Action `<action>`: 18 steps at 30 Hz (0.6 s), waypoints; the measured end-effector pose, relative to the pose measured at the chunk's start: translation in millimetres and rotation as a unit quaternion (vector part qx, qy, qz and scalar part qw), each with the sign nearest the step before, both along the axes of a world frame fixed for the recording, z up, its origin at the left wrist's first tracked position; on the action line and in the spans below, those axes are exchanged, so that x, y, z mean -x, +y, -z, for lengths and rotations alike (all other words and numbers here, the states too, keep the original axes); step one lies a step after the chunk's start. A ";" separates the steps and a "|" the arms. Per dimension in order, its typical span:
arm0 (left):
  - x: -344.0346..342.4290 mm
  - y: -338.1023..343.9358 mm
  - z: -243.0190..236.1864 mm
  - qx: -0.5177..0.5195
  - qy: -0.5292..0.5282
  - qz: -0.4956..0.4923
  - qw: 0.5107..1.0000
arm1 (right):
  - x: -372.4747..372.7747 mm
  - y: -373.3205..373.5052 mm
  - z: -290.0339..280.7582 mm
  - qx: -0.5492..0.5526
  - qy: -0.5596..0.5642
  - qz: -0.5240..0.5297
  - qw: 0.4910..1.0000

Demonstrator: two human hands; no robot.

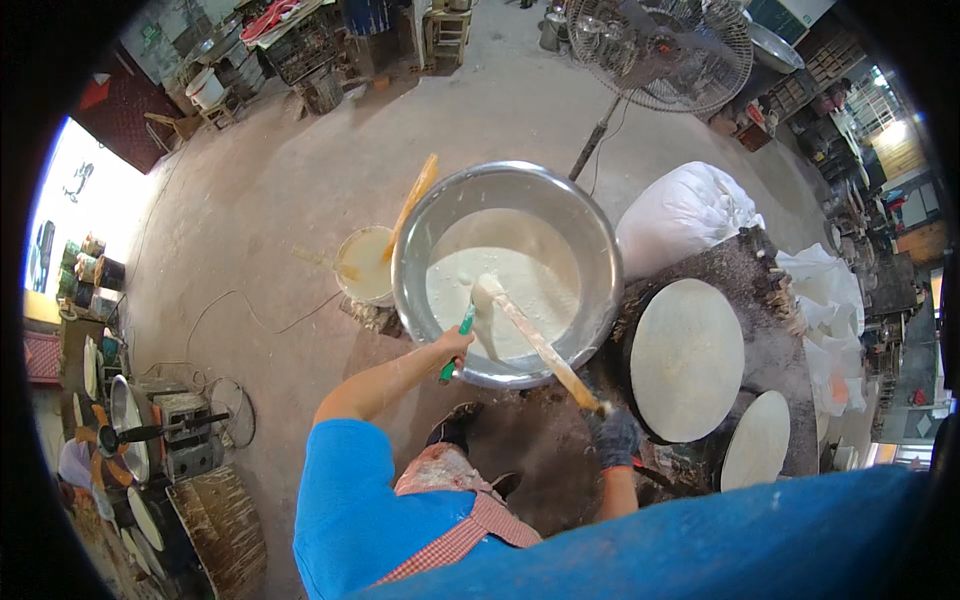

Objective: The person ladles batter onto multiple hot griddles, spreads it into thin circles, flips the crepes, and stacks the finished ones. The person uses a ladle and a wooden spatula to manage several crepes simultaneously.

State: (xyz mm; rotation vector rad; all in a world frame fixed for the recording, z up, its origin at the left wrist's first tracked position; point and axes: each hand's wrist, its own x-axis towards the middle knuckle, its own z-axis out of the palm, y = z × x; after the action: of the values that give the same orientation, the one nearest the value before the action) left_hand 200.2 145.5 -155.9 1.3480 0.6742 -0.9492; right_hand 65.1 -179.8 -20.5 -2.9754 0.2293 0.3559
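A large metal basin (605, 215) stands in front of me with pale, batter-like liquid (540, 310) inside. My bare left hand (455, 345) is closed around a green-handled tool (468, 320), whose far end reaches to the paddle's tip above the liquid; its working end is hard to make out. In my right hand (614, 438), which wears a dark glove, is the end of a long wooden paddle (540, 345). The paddle slants over the basin's near rim, its whitish-coated tip close to the green tool. Part of the right grip is blurred.
Left of the basin sits a small bucket (368, 265) of pale liquid with a wooden stick (412, 205). Two round griddles, one larger (687, 360), one smaller (757, 440), lie to the right. Beyond are a white sack (685, 215) and a standing fan (660, 50). A cable crosses the floor.
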 end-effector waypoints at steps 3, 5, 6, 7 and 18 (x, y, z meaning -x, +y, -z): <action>-10.3 -20.3 -37.1 0.113 0.131 -0.067 0.983 | 25.4 -2.3 1.7 0.005 0.003 0.013 1.000; -8.3 -29.5 -84.5 0.259 0.286 -0.164 0.908 | 46.8 -2.9 -16.0 -0.035 -0.018 0.030 0.999; -5.3 -35.8 -115.5 0.267 0.240 -0.166 0.918 | 58.8 -5.8 -31.7 -0.074 -0.051 0.048 0.995; -4.0 -38.5 -151.9 0.289 0.182 -0.138 0.930 | 69.6 -7.6 -49.4 -0.113 -0.080 0.064 0.988; 8.3 -30.2 -510.5 0.313 -0.305 0.056 0.898 | 13.0 -33.8 -246.4 -0.159 -0.476 0.032 0.864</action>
State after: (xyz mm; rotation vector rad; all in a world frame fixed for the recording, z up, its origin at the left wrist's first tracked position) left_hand 191.9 115.3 354.6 1.0119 -0.1932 -0.6826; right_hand 52.1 -213.7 225.9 -2.4337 0.1266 -0.9714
